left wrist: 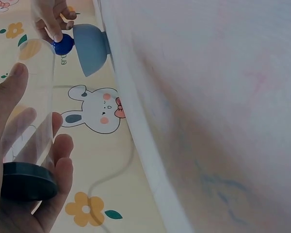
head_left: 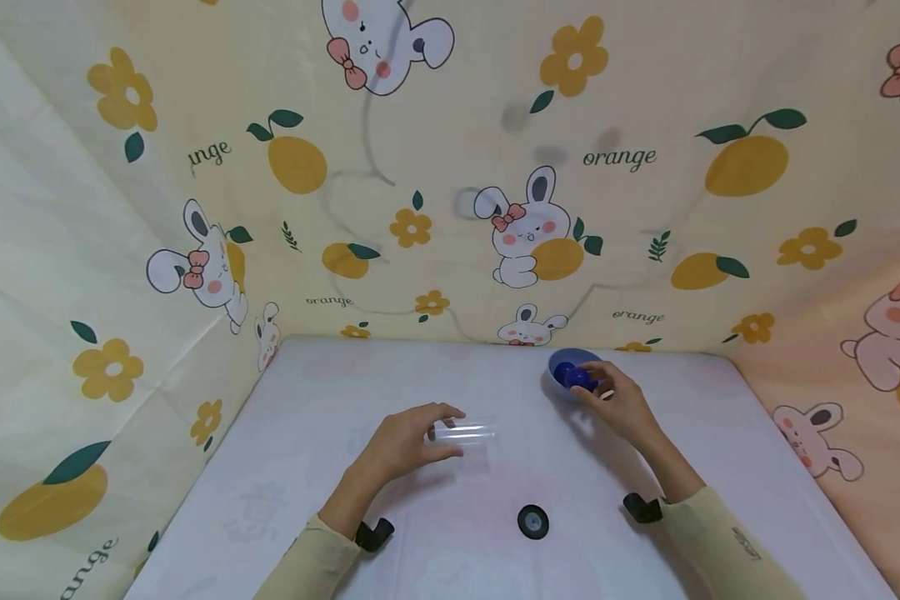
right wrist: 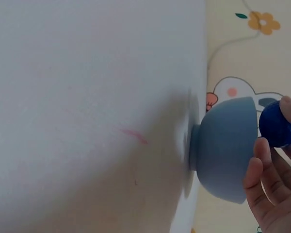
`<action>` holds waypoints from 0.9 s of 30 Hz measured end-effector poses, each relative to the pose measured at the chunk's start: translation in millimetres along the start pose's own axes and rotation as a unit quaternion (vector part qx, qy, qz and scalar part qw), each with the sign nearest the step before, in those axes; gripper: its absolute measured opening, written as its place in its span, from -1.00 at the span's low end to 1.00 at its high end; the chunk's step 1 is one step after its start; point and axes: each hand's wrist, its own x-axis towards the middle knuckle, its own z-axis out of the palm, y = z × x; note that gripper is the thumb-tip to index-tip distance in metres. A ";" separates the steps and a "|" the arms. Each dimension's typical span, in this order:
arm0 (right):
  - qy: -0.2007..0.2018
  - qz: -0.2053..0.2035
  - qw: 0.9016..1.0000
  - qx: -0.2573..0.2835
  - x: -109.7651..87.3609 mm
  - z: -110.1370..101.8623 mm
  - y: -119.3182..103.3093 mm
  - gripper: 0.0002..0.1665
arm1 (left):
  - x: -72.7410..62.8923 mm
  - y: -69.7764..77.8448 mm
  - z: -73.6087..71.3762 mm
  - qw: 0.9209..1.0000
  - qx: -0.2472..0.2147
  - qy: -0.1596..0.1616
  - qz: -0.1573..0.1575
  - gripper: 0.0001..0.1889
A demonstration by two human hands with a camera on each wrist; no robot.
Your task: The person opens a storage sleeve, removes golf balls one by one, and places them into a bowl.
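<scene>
My left hand (head_left: 405,439) grips a clear cylindrical jar (head_left: 476,432), its fingers and thumb around the wall. In the left wrist view the jar's black base (left wrist: 28,183) sits against the palm, and its other end shows no cap. My right hand (head_left: 624,406) pinches a shiny dark blue ball (right wrist: 276,125) between thumb and fingers at the rim of a light blue bowl (right wrist: 225,150). Inside the bowl, more dark blue (head_left: 562,370) shows behind the pinched ball.
A round black lid with a grey centre (head_left: 533,522) lies near the front of the white-covered table (head_left: 307,500). Cloth printed with rabbits and oranges (head_left: 450,250) hangs behind the table and along both sides. The bowl stands close to the back edge.
</scene>
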 end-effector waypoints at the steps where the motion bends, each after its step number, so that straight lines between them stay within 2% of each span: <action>1: 0.000 0.003 1.000 -0.002 0.8 0.3 0.6 -0.38 | -0.1 0.5 -0.2 1.000 0.002 0.000 -0.001 -0.45; 12: -0.012 0.031 0.999 -0.030 4.2 -0.6 1.4 -0.35 | 1.1 1.4 -0.9 1.000 -0.013 -0.015 0.001 -0.43; 15: -0.008 0.026 0.999 -0.021 1.9 -2.8 1.0 -0.38 | 1.4 0.5 -0.7 1.000 -0.013 -0.007 0.013 -0.43; 20: 0.005 0.008 1.000 -0.010 -3.8 -4.3 2.4 -0.48 | 2.7 -2.0 -2.2 0.999 -0.011 0.024 0.029 -0.48; 23: 0.009 -0.007 1.000 -0.012 -8.5 -3.7 2.0 -0.52 | 3.0 -4.0 -2.8 0.999 -0.014 0.035 0.026 -0.48; 27: 0.010 -0.024 1.000 -0.008 -17.4 -1.5 -0.9 -0.57 | 2.5 -7.3 -2.4 0.999 -0.019 0.031 0.011 -0.48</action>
